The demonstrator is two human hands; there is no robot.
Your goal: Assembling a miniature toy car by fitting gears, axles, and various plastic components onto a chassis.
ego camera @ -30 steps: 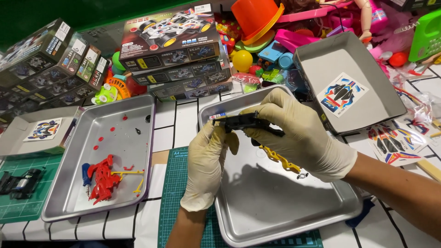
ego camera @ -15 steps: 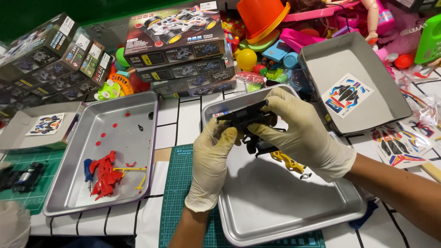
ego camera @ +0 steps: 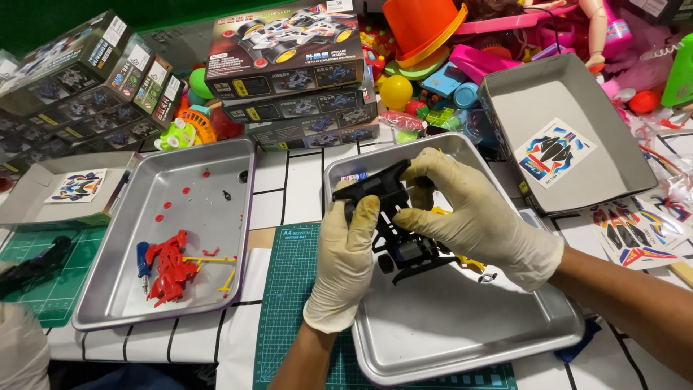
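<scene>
Left hand (ego camera: 346, 253) and right hand (ego camera: 473, 217) — both gloved, fingers curled tight on a black toy car chassis (ego camera: 393, 220) — held above the right tray (ego camera: 462, 339).

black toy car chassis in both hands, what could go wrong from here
1. The black plastic toy car chassis is gripped by the gloved left hand and right hand over the shiny metal tray; a part popping loose could bounce off onto the cluttered table.
2. The yellow plastic sprue lies partly hidden under the chassis, so it may be knocked or pressed.
3. The loose gloves could blunt grip on small pieces.
</scene>
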